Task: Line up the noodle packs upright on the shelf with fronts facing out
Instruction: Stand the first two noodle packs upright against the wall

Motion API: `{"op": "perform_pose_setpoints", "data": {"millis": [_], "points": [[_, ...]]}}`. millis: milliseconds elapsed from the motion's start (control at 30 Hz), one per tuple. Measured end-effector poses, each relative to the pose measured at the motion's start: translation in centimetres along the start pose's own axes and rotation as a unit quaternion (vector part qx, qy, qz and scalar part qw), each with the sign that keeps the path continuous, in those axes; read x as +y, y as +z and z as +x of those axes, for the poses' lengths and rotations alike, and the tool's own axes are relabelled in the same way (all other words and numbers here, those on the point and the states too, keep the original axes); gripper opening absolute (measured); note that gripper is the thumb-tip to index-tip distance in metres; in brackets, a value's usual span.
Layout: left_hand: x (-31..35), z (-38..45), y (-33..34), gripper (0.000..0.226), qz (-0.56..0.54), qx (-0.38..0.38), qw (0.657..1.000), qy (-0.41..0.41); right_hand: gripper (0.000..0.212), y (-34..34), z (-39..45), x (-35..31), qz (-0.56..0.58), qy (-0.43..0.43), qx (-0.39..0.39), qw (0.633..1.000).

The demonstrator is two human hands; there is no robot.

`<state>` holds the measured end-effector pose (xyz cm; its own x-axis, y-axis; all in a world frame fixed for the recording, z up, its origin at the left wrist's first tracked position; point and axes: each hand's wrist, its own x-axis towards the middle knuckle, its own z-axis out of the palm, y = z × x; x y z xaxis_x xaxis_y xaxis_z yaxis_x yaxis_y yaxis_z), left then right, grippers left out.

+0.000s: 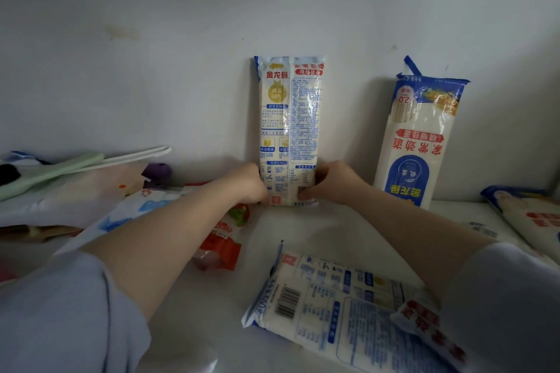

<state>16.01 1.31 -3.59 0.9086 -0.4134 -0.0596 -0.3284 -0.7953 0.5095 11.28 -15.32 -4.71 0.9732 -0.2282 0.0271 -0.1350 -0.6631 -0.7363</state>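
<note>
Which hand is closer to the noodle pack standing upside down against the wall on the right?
Right. The right hand grips the middle pack just beside the upside-down pack; the left hand is on the middle pack's far side.

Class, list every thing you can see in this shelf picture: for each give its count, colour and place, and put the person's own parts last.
held noodle pack: 1, white and blue, upright against the back wall, back panel facing out.
leaning noodle pack: 1, white and blue, right of it, front out but upside down.
flat noodle pack: 1, white and blue, lying at front centre, back panel up.
edge noodle pack: 1, white and blue, lying at far right.
red packet: 1, red-orange, lying under the left forearm.
blue-print bag: 1, white and blue, left of centre.
pale green handles: 1 set, far left.
purple item: 1, by the wall; unclear what.
shelf: 1, white.
left hand: grips the held pack's lower left edge.
right hand: grips its lower right edge.
</note>
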Motion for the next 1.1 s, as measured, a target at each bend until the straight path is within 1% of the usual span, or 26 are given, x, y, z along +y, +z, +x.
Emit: {"op": "perform_pose_setpoints", "data": {"millis": [100,200,267,367,433,533,667,767,900,1000,1100], "points": [[1.0,-1.1,-0.8,0.039,0.045,0.004,0.999,0.010,0.036,-0.3,-1.3,-0.8,-0.081,0.000,0.033,0.996],[1.9,-2.9,-1.0,0.034,0.114,0.026,0.993,0.032,0.045,-0.9,-3.3,-2.0,-0.219,-0.042,0.057,0.973],[2.5,-4.1,-0.9,0.040,0.145,0.027,0.988,0.043,0.054,-1.5,-4.9,-2.6,-0.282,-0.064,0.067,0.955],[3.4,-5.9,-1.2,0.048,0.183,0.028,0.980,0.068,0.062,-2.9,-7.3,-3.5,-0.329,-0.080,0.027,0.940],[4.2,-7.3,-1.6,0.050,0.211,0.034,0.971,0.105,0.063,-4.3,-9.1,-4.1,-0.359,-0.095,-0.006,0.928],[5.5,-9.5,-2.7,0.059,0.243,0.060,0.955,0.161,0.057,-6.7,-11.8,-5.1,-0.381,-0.103,-0.036,0.918],[7.4,-12.1,-3.8,0.054,0.273,0.084,0.937,0.203,0.049,-9.8,-15.1,-6.1,-0.407,-0.093,-0.039,0.908],[9.1,-13.4,-4.1,0.050,0.286,0.095,0.930,0.213,0.045,-11.7,-17.1,-6.5,-0.425,-0.095,-0.029,0.900],[11.7,-14.1,-3.8,0.046,0.287,0.082,0.927,0.225,0.043,-13.9,-18.2,-6.0,-0.443,-0.091,-0.017,0.892],[13.4,-13.7,-3.1,0.043,0.297,0.075,0.923,0.233,0.044,-15.2,-18.2,-5.1,-0.454,-0.076,0.003,0.888],[15.2,-12.5,-2.0,0.038,0.330,0.067,0.915,0.223,0.048,-16.2,-17.5,-3.6,-0.452,-0.052,0.026,0.890]]}}
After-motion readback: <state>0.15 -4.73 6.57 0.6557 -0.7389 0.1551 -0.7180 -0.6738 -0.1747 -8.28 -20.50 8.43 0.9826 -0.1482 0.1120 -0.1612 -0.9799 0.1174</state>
